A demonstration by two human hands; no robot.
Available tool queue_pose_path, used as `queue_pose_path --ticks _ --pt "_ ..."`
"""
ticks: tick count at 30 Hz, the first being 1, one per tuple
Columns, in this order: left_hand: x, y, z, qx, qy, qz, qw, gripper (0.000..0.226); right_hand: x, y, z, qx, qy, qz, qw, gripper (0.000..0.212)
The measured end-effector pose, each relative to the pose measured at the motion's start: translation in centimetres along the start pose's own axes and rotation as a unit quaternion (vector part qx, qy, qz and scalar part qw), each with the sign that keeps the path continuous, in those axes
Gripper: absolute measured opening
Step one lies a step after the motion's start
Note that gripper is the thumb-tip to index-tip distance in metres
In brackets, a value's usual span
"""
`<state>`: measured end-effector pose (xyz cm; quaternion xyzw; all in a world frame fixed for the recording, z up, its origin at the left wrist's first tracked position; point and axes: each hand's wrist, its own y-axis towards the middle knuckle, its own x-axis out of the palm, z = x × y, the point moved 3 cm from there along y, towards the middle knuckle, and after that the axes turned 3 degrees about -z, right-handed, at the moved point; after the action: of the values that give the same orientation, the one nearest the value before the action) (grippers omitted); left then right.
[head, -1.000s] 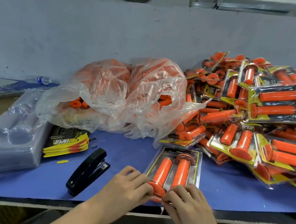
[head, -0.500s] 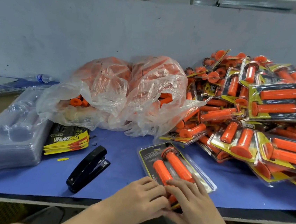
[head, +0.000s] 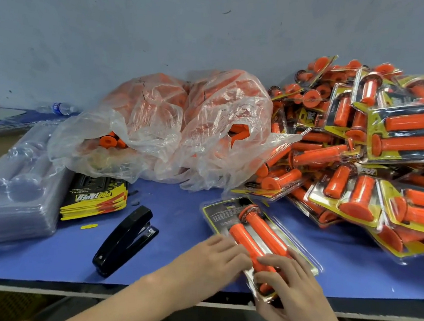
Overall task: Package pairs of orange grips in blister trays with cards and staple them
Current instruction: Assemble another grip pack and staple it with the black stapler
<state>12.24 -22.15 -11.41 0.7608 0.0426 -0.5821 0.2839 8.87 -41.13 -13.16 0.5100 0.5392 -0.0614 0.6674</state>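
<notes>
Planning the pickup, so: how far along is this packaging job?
Done: a large pile of finished packs at right. In hand: one pack with two grips inside, left hand resting on it, right hand holding its near end; stapler lies untouched. Left: bag of loose grips, stacked trays and cards.

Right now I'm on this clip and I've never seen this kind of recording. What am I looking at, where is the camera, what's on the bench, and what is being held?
There is no machine here. A person works with two bare hands, and the single picture comes from a camera worn on their head, looking forward and down. On the blue table lie a black stapler, a stack of printed cards, a stack of clear trays, a plastic bag of loose orange grips and, on the right, a heap of finished packs. In front lies one blister pack with two grips, its near end over the table edge. The right hand pinches that end, and the left hand rests straight fingers on it.
</notes>
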Motion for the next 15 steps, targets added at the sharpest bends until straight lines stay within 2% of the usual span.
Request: queue_pose_path --ticks 2,4,6,8,9,11,13,14,15 --pt "-0.5 0.5 -1.6 -0.008 0.051 0.017 0.999 0.001 0.3 -0.2 0.1 -0.007 -0.013 0.001 1.0 0.024" --pt "-0.9 0.7 -2.9 -0.019 0.106 0.002 0.994 0.008 0.6 -0.1 0.0 -0.017 -0.028 -0.005 0.999 0.026" --pt "-1.7 0.5 -3.9 -0.034 0.157 -0.017 0.987 0.004 0.8 -0.1 0.0 -0.019 -0.032 0.001 0.999 0.027" --pt "-3.1 -0.9 -5.0 -0.097 0.173 0.017 0.98 0.02 0.8 -0.2 0.2 -0.01 -0.023 0.016 1.0 0.028" --pt "-4.2 -2.1 -5.8 -0.168 0.168 0.045 0.97 0.028 0.8 -0.3 0.3 -0.01 -0.023 0.021 0.999 0.028" --pt "-6.1 -5.8 -7.9 -0.36 0.166 0.066 0.916 0.049 0.8 -0.3 0.2 -0.018 -0.034 0.021 0.999 0.027" --pt "-6.5 -10.6 -9.5 -0.541 0.084 -0.009 0.837 0.068 1.0 -0.3 -0.1 -0.028 -0.053 0.014 0.998 0.027" --pt "-6.1 -12.4 -9.9 -0.593 0.007 -0.062 0.803 0.07 1.0 -0.2 -0.3 -0.029 -0.059 0.015 0.998 0.025" --pt "-5.7 -13.7 -10.0 -0.615 -0.078 -0.101 0.778 0.062 0.9 -0.1 -0.4 -0.028 -0.063 0.02 0.997 0.023"
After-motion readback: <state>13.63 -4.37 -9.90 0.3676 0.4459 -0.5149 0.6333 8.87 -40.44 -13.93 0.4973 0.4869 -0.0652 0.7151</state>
